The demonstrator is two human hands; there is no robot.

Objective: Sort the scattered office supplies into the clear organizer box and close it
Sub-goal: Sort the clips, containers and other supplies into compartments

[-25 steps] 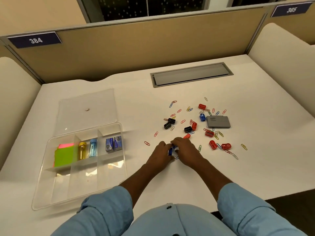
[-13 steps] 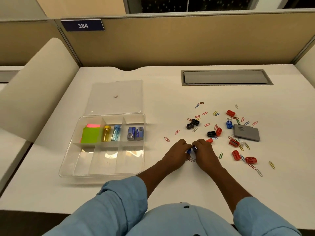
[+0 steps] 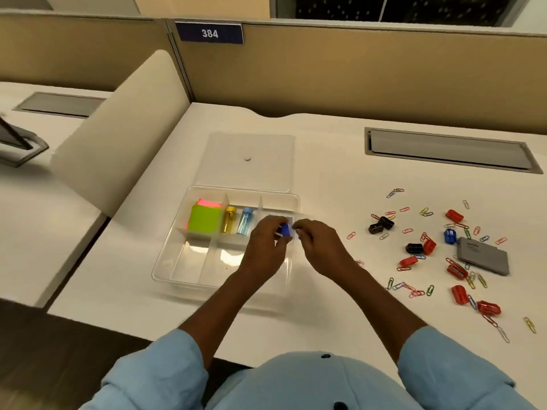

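Blue sharpener (image 3: 285, 229) was pinched in the curled fingertips of the left hand (image 3: 266, 247), above the clear box (image 3: 170, 247), right-hand compartments. Right hand (image 3: 318, 241) was curled just beside it; whether it held anything, cannot tell. Lid (image 3: 266, 149) lay flat behind the box. Paper clips (image 3: 414, 291) were scattered well to the right on the desk (image 3: 325, 149).

Just the one view, head-worn; looking forward and steeply down onto the white desk (image 3: 340, 161); wide-angle, edges bowing; near enough for both sleeves (image 3: 154, 377) along the bottom edge; left hand (image 3: 266, 247) and right hand (image 3: 318, 244) dead centre, at the right end of the clear organizer box (image 3: 170, 250); facing the tan partition (image 3: 355, 72) across the top; neighbouring desk (image 3: 38, 208) showing at left.
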